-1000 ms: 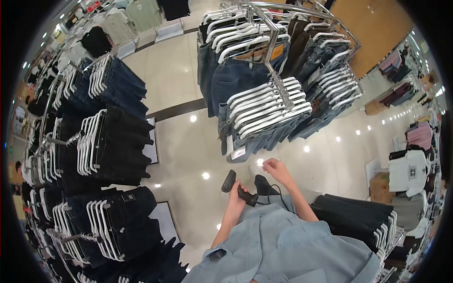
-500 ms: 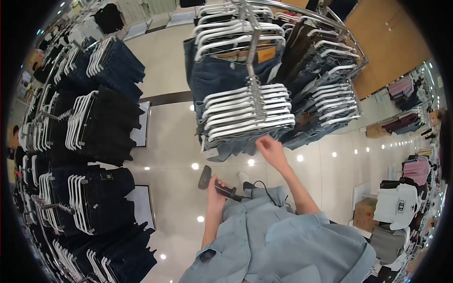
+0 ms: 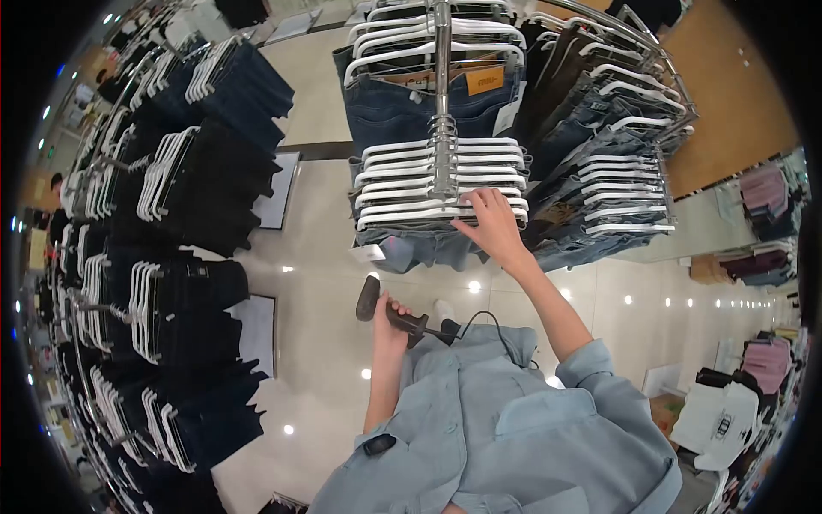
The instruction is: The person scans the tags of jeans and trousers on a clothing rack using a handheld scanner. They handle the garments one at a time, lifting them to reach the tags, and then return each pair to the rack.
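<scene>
My left hand (image 3: 393, 324) is wrapped round the handle of a dark corded barcode scanner (image 3: 368, 298), its head tilted up toward the rack. My right hand (image 3: 494, 228) reaches the front of a row of jeans (image 3: 415, 250) on hangers. Its thumb lies below and its fingers above the bar of the front white hanger (image 3: 402, 214), closed round it. A white tag (image 3: 368, 252) hangs at the left of the front jeans, with a faint pinkish glow beside it. The black cord (image 3: 490, 315) loops from the scanner across the front of my shirt.
The metal rack arm (image 3: 443, 86) carries more jeans behind, and another row of jeans (image 3: 591, 231) hangs to the right. Racks of dark trousers (image 3: 201, 291) line the left side. White tops (image 3: 717, 428) and a cardboard box (image 3: 666, 411) stand at lower right, above a shiny tiled floor (image 3: 317, 343).
My right hand has moved up from the lower front of the jeans onto the front hanger. The scanner in my left hand has risen slightly. The view has shifted a little.
</scene>
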A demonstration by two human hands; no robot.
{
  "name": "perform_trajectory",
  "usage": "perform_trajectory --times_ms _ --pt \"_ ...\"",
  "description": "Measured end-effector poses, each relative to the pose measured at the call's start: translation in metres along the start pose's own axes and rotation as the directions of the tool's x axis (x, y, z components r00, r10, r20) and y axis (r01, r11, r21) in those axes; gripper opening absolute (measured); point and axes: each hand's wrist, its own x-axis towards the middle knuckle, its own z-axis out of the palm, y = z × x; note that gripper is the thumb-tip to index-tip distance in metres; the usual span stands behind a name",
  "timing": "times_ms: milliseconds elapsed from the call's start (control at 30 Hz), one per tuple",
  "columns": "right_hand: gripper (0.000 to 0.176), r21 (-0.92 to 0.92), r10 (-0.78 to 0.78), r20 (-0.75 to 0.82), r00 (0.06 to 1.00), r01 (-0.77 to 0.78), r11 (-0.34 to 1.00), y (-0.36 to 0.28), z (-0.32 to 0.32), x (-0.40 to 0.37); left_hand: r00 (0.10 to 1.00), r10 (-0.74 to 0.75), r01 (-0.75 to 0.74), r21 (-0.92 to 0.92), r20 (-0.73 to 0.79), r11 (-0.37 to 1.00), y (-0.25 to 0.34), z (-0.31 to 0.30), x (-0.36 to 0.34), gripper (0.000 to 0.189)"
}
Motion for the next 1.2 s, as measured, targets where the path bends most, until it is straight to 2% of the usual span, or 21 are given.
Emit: perform_trajectory --times_ms 167,300,367,400,467,500,633,767,833,1033,1067,1133,1200 --pt "0.041 -0.056 -0.116 0.068 0.991 0.12 0.991 0.011 0.012 0.01 0.999 0.047 -0.047 -0.026 -0.024 0.999 -0.008 -0.006 -0.009 0.023" --pt "0.038 -0.043 -0.107 0.144 0.984 0.114 0.993 0.014 0.017 0.013 0.997 0.072 -0.072 -0.042 -0.017 0.996 -0.007 -0.004 -0.014 0.023" --pt "0.039 -0.081 -0.078 0.257 0.963 0.101 0.992 0.012 0.017 0.012 0.996 0.086 -0.088 -0.063 -0.026 0.994 -0.009 -0.006 -0.018 0.022" --pt "0.039 -0.077 -0.086 0.264 0.961 0.11 0.991 0.013 0.019 0.011 0.995 0.094 -0.096 -0.066 -0.022 0.993 -0.009 -0.007 -0.02 0.022" --pt "0.043 -0.137 -0.221 0.094 0.971 0.233 0.963 0.016 0.024 0.006 0.994 0.103 -0.104 -0.075 -0.023 0.992 -0.01 -0.009 -0.022 0.022" --pt "0.045 -0.132 -0.267 0.061 0.962 0.273 0.953 0.012 0.019 0.006 0.994 0.106 -0.107 -0.074 -0.014 0.991 -0.011 -0.01 -0.023 0.022" --pt "0.042 -0.025 -0.266 -0.048 0.963 0.265 0.964 -0.003 0.008 0.002 0.995 0.094 -0.093 -0.072 0.011 0.993 -0.014 -0.011 -0.027 0.022" --pt "0.036 -0.093 -0.266 -0.076 0.961 0.259 0.961 0.004 0.023 -0.006 0.995 0.097 -0.096 -0.06 0.014 0.994 -0.015 -0.011 -0.032 0.022" --pt "0.031 -0.154 -0.337 -0.122 0.934 0.317 0.936 0.004 0.021 -0.006 0.996 0.086 -0.084 -0.06 0.02 0.995 -0.016 -0.013 -0.032 0.021" --pt "0.026 -0.146 -0.368 -0.188 0.91 0.345 0.927 -0.014 0.009 -0.014 0.996 0.091 -0.09 -0.081 0.009 0.993 -0.014 -0.019 -0.038 0.022" --pt "0.026 -0.142 -0.366 -0.189 0.911 0.343 0.929 -0.02 0.006 -0.02 0.996 0.092 -0.091 -0.078 0.005 0.993 -0.013 -0.02 -0.039 0.022" --pt "0.025 -0.002 -0.25 -0.131 0.959 0.252 0.968 -0.033 0.001 -0.034 0.995 0.098 -0.1 -0.089 -0.026 0.991 -0.012 -0.023 -0.041 0.021" --pt "0.026 0.018 -0.275 -0.171 0.946 0.282 0.959 -0.044 -0.008 -0.049 0.995 0.099 -0.102 -0.117 -0.031 0.988 -0.011 -0.031 -0.04 0.021"
